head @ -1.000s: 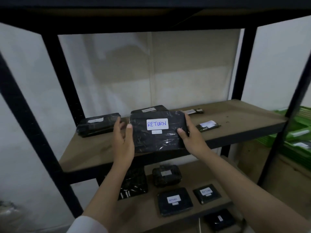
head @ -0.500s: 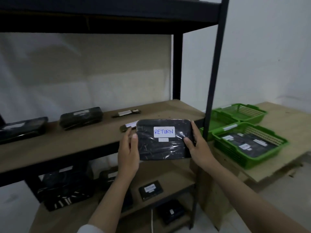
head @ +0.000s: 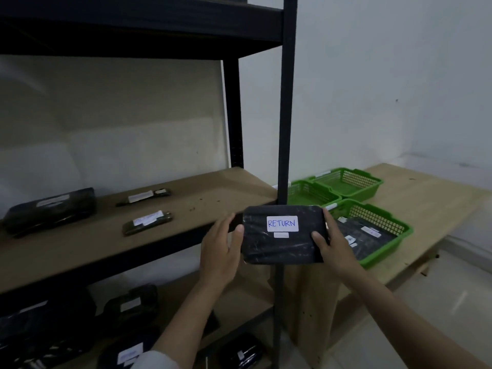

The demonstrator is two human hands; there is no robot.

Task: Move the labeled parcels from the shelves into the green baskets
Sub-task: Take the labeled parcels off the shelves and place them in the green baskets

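A black wrapped parcel [head: 282, 246] with a white label reading RETURN is held up in front of the shelf's front right post. My left hand [head: 219, 251] grips its left edge and my right hand [head: 332, 247] grips its right edge. Three green baskets stand on a wooden table to the right: the nearest basket [head: 394, 235] holds several black labeled parcels, and the two behind it, one [head: 348, 182] at the back and one [head: 308, 194] beside the post, look empty. More labeled parcels [head: 147, 222] lie on the middle shelf [head: 80, 251].
The black metal post [head: 286, 102] stands just behind the held parcel. Further black parcels [head: 130, 306] sit on the lower shelves. The wooden table [head: 431, 198] extends right of the baskets, with pale floor below it.
The parcel has come off the shelf and travelled right, past the shelf's front edge toward the baskets, with both hands gripping it. The view has swung right.
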